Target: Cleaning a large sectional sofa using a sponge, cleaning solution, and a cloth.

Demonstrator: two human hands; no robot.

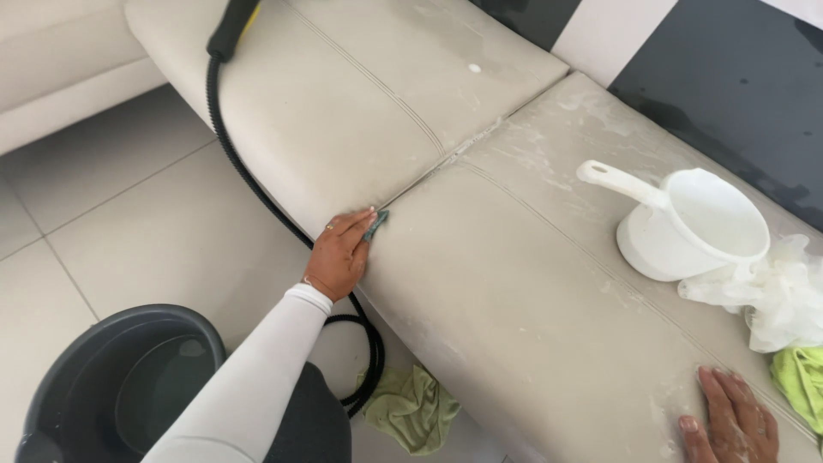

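My right hand lies open, flat on the beige sofa cushion. My left hand pinches a small teal cloth into the seam, pointing along it away from me. Beyond my right hand: white scoop, crumpled plastic.

Left hand stretched forward — fingers pinched (white sleeve), right hand flat, fingers spread
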